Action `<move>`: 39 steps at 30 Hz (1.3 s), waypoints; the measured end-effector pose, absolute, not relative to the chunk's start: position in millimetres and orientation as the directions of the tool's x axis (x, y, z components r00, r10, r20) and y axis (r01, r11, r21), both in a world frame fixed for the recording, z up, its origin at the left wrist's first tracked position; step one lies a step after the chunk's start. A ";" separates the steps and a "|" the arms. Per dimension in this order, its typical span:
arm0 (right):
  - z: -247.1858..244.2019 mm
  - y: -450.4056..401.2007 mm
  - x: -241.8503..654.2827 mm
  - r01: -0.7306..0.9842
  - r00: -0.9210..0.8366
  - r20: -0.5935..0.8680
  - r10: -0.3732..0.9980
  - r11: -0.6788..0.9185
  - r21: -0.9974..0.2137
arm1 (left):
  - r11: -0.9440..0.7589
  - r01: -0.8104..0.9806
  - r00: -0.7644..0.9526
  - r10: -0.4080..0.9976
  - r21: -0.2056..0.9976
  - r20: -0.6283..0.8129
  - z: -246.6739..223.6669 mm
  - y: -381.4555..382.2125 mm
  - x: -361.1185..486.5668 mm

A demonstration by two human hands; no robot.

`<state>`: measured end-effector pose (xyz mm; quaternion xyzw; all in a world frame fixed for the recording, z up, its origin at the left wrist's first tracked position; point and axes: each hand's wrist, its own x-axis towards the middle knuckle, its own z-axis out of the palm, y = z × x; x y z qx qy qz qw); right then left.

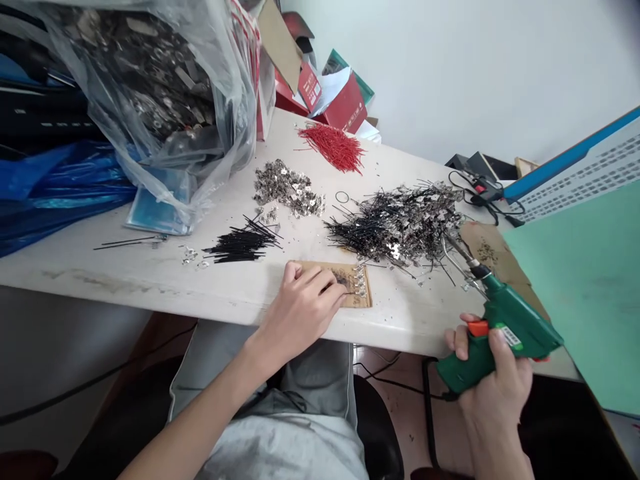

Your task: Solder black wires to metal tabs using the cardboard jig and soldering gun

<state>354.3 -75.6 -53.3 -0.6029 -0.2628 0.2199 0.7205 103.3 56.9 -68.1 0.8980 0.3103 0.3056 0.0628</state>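
Note:
My right hand (495,373) is wrapped round the grip of a green soldering gun (520,327) with an orange trigger, its metal tip pointing up and left towards the pile of wired terminals. My left hand (310,300) rests over a small brown board (369,287), fingers pinched. A thin dark wire (351,293) shows between the fingertips and a row of small metal terminals (360,281) along the board's right end. Most of the board's left part is hidden under the hand.
Black wires (243,241), loose metal terminals (287,190), red wires (333,147) and black wires with terminals (400,223) lie in piles on the white table (240,293). A plastic bag of metal parts (165,87) stands at left. A green panel (580,280) borders the right side.

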 end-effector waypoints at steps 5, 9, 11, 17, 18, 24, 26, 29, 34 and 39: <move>-62.4 -58.1 375.6 -0.085 0.732 0.092 0.675 0.225 -0.971 | -0.797 0.516 0.610 0.599 0.313 0.519 -67.7 56.2 102.7; -65.2 -59.0 380.0 -0.146 0.708 0.051 0.705 0.217 -0.965 | -0.795 0.521 0.602 0.600 0.311 0.527 -68.3 56.7 103.8; -65.7 -59.9 380.4 -0.157 0.707 0.046 0.706 0.220 -0.963 | -0.796 0.517 0.586 0.597 0.315 0.547 -69.9 56.5 104.5; -69.6 -62.0 384.0 -0.199 0.701 0.040 0.712 0.249 -0.948 | -0.791 0.453 0.522 0.610 0.412 0.596 -67.7 54.7 103.3; -71.2 -62.3 385.2 -0.212 0.699 0.035 0.714 0.253 -0.944 | -0.782 0.442 0.503 0.621 0.439 0.600 -63.9 56.6 103.7; -79.5 -63.6 389.8 -0.238 0.694 0.030 0.720 0.268 -0.933 | -0.768 0.463 0.450 0.634 0.444 0.628 -24.1 103.3 130.9; -80.4 -64.0 389.8 -0.227 0.692 0.036 0.721 0.265 -0.937 | -0.754 0.496 0.458 0.649 0.431 0.607 -13.0 126.6 147.6; -81.5 -63.9 390.2 -0.220 0.691 0.045 0.721 0.269 -0.938 | -0.751 0.547 0.513 0.650 0.370 0.561 -6.4 153.8 167.9; -83.3 -63.1 392.5 -0.233 0.693 0.035 0.720 0.270 -0.934 | -0.739 0.561 0.532 0.668 0.374 0.521 -16.1 165.3 175.5; -83.3 -63.5 391.9 -0.235 0.695 0.029 0.719 0.265 -0.935 | -0.713 0.548 0.536 0.701 0.437 0.471 -24.3 160.7 172.9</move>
